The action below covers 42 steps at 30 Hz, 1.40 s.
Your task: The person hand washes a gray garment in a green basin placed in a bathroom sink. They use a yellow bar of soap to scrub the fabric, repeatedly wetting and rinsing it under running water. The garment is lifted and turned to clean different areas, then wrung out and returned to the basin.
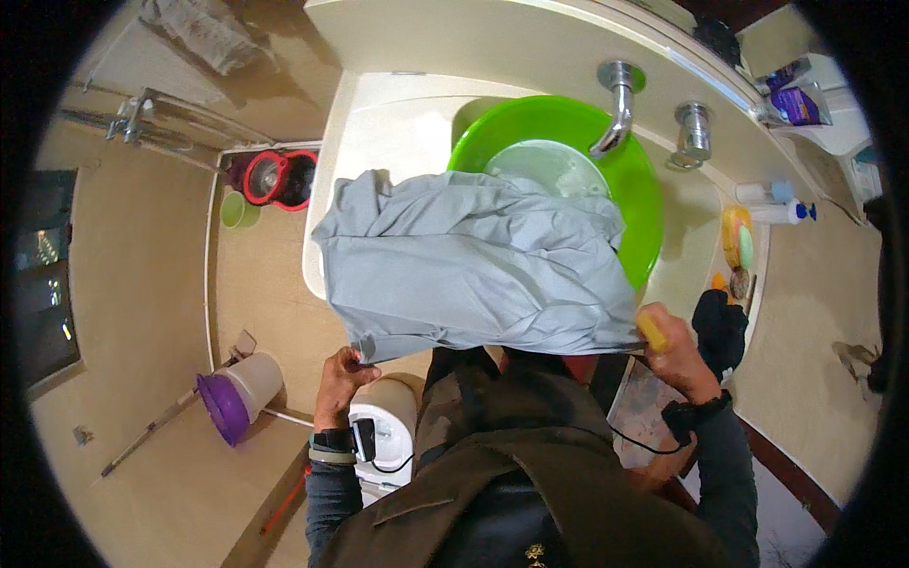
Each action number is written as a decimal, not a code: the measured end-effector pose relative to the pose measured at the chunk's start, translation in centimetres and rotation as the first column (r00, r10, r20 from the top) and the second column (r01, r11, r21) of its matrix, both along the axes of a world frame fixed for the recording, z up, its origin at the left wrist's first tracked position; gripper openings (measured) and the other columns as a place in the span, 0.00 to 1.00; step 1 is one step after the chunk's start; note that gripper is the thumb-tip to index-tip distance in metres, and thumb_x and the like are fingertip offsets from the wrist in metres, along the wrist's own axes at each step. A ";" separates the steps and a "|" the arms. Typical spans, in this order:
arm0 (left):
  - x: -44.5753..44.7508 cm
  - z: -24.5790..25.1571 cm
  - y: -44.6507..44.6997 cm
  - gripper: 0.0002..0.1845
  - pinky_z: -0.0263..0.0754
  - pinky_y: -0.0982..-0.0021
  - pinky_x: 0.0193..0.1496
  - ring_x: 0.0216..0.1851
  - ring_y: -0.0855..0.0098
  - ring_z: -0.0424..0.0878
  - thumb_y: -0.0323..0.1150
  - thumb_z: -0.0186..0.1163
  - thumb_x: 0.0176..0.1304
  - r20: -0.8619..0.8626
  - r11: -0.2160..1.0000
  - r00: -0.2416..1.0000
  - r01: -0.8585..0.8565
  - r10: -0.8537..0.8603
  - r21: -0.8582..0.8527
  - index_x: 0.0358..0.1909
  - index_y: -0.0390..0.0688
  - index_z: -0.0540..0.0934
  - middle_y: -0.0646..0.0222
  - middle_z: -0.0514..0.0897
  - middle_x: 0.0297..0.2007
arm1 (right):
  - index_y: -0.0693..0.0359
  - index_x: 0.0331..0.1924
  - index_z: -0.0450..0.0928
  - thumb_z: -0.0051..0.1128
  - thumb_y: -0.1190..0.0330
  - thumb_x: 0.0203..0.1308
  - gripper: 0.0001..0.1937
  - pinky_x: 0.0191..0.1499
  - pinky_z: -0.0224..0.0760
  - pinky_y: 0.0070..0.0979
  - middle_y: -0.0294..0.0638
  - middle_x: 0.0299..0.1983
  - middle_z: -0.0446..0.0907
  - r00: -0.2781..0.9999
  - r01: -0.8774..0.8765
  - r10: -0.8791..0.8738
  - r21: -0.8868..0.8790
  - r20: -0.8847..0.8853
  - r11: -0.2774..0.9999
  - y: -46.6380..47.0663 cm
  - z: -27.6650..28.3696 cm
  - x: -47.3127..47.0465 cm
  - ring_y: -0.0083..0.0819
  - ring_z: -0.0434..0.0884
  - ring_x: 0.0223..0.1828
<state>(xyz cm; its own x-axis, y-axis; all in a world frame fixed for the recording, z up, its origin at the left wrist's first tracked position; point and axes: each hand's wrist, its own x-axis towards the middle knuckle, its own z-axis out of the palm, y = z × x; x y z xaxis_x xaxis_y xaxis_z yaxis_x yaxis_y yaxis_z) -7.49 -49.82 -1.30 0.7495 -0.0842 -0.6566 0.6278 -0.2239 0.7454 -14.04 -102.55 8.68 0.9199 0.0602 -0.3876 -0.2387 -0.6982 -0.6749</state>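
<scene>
A light grey-blue cloth garment (469, 270) lies spread over the front of the washbasin (398, 113), its far right part draped into a bright green plastic tub (646, 227). Whitish, sudsy water (554, 163) shows in the tub behind the cloth. With thumb and fingers my left hand (339, 383) pinches the garment's near left corner. At the near right corner my right hand (678, 355) is closed around a small yellow bar (652, 332), perhaps soap. Its fingers also meet the cloth's edge, partly hidden behind the bar.
A chrome faucet (619, 113) reaches over the tub, beside a chrome knob (692, 135). Along the right ledge are a yellow sponge (736, 234), pump bottle (781, 212) and dark cloth (719, 330). A toilet (383, 426) and a purple-rimmed bucket (227, 412) stand at lower left.
</scene>
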 end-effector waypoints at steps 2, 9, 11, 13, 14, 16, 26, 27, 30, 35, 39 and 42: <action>1.8 1.7 -0.2 0.10 0.75 0.72 0.38 0.31 0.76 0.78 0.17 0.66 0.56 0.086 0.999 0.995 -0.044 0.044 0.002 0.28 0.41 0.75 0.74 0.78 0.28 | 0.63 0.44 0.73 0.53 0.83 0.48 0.16 0.44 0.72 0.31 0.49 0.39 0.75 0.996 0.004 0.001 -0.053 0.089 0.999 -0.5 1.0 1.3 0.48 0.79 0.40; 12.3 10.8 -1.1 0.03 0.74 0.69 0.49 0.41 0.73 0.79 0.26 0.61 0.68 0.550 0.925 0.766 -0.151 0.333 -0.349 0.39 0.45 0.77 0.70 0.83 0.40 | 0.63 0.48 0.75 0.53 0.77 0.50 0.18 0.48 0.71 0.26 0.35 0.41 0.75 0.761 0.365 -0.429 0.225 0.486 0.903 -3.9 5.3 7.9 0.27 0.76 0.42; 15.3 13.2 -0.9 0.02 0.74 0.68 0.45 0.36 0.73 0.77 0.26 0.59 0.70 0.637 0.907 0.671 -0.131 0.379 -0.401 0.41 0.43 0.77 0.68 0.83 0.39 | 0.61 0.51 0.75 0.53 0.76 0.51 0.19 0.52 0.71 0.26 0.36 0.44 0.75 0.653 0.398 -0.499 0.301 0.571 0.866 -5.1 7.7 9.0 0.25 0.76 0.46; 16.7 14.6 -0.6 0.03 0.74 0.68 0.44 0.34 0.74 0.76 0.24 0.58 0.70 0.643 0.856 0.620 -0.093 0.449 -0.508 0.43 0.41 0.77 0.68 0.83 0.39 | 0.59 0.52 0.74 0.51 0.76 0.56 0.18 0.55 0.70 0.27 0.36 0.46 0.74 0.576 0.382 -0.503 0.332 0.644 0.863 -6.3 9.9 9.2 0.24 0.75 0.49; 17.0 14.8 -0.4 0.05 0.75 0.68 0.44 0.33 0.73 0.76 0.23 0.58 0.69 0.656 0.874 0.614 -0.121 0.438 -0.471 0.44 0.41 0.77 0.68 0.83 0.38 | 0.60 0.52 0.74 0.52 0.76 0.54 0.18 0.54 0.70 0.28 0.37 0.46 0.75 0.586 0.416 -0.493 0.283 0.643 0.864 -6.7 10.5 9.0 0.25 0.76 0.48; 16.9 13.9 0.0 0.08 0.76 0.66 0.42 0.32 0.73 0.77 0.21 0.59 0.67 0.658 0.880 0.612 -0.145 0.439 -0.452 0.46 0.40 0.78 0.67 0.83 0.38 | 0.63 0.51 0.75 0.52 0.76 0.50 0.20 0.53 0.72 0.29 0.39 0.46 0.77 0.601 0.417 -0.431 0.196 0.673 0.888 -7.0 10.5 8.2 0.28 0.77 0.46; 9.2 -1.4 1.8 0.12 0.72 0.69 0.56 0.46 0.71 0.79 0.12 0.53 0.52 0.444 0.913 0.798 -0.352 0.408 -0.206 0.30 0.39 0.80 0.68 0.83 0.41 | 0.65 0.53 0.73 0.60 0.84 0.38 0.30 0.54 0.75 0.41 0.55 0.48 0.78 0.933 -0.170 0.195 -0.107 0.302 0.980 -0.3 -6.4 0.2 0.55 0.79 0.53; 8.6 -1.8 1.8 0.11 0.73 0.68 0.56 0.46 0.71 0.79 0.12 0.53 0.52 0.411 0.894 0.794 -0.383 0.448 -0.235 0.30 0.38 0.80 0.68 0.83 0.42 | 0.65 0.53 0.73 0.60 0.84 0.37 0.30 0.54 0.75 0.41 0.55 0.48 0.78 0.941 -0.184 0.206 -0.104 0.269 0.977 0.2 -7.0 -0.4 0.56 0.78 0.53; 7.6 -1.2 1.1 0.10 0.75 0.69 0.54 0.46 0.72 0.80 0.14 0.54 0.56 0.406 0.901 0.804 -0.385 0.434 -0.201 0.34 0.38 0.81 0.68 0.83 0.43 | 0.63 0.52 0.73 0.60 0.85 0.37 0.30 0.52 0.74 0.40 0.56 0.48 0.77 0.927 -0.235 0.250 -0.089 0.279 0.968 1.0 -6.9 -1.1 0.58 0.78 0.50; 6.8 0.2 -1.7 0.06 0.78 0.71 0.47 0.42 0.74 0.80 0.22 0.59 0.64 0.333 0.838 0.769 -0.509 0.546 -0.199 0.42 0.38 0.80 0.67 0.82 0.39 | 0.62 0.51 0.72 0.58 0.82 0.46 0.24 0.48 0.74 0.43 0.56 0.43 0.78 0.970 -0.139 0.156 -0.100 0.187 0.985 2.5 -5.8 0.3 0.59 0.78 0.46; 6.8 -0.3 -2.6 0.06 0.79 0.72 0.41 0.35 0.75 0.81 0.25 0.61 0.66 0.368 0.834 0.766 -0.550 0.527 -0.050 0.43 0.38 0.80 0.69 0.82 0.34 | 0.62 0.49 0.71 0.59 0.80 0.48 0.21 0.44 0.73 0.46 0.54 0.40 0.79 0.975 -0.026 0.048 -0.102 0.217 0.994 4.2 -6.9 1.5 0.59 0.79 0.43; 6.6 -0.4 -2.4 0.05 0.79 0.71 0.40 0.30 0.74 0.80 0.24 0.60 0.66 0.367 0.846 0.775 -0.529 0.514 -0.070 0.42 0.39 0.80 0.69 0.82 0.32 | 0.64 0.49 0.72 0.59 0.78 0.49 0.20 0.44 0.74 0.44 0.54 0.40 0.79 0.952 -0.049 0.074 -0.093 0.296 0.995 4.3 -7.2 2.1 0.58 0.79 0.43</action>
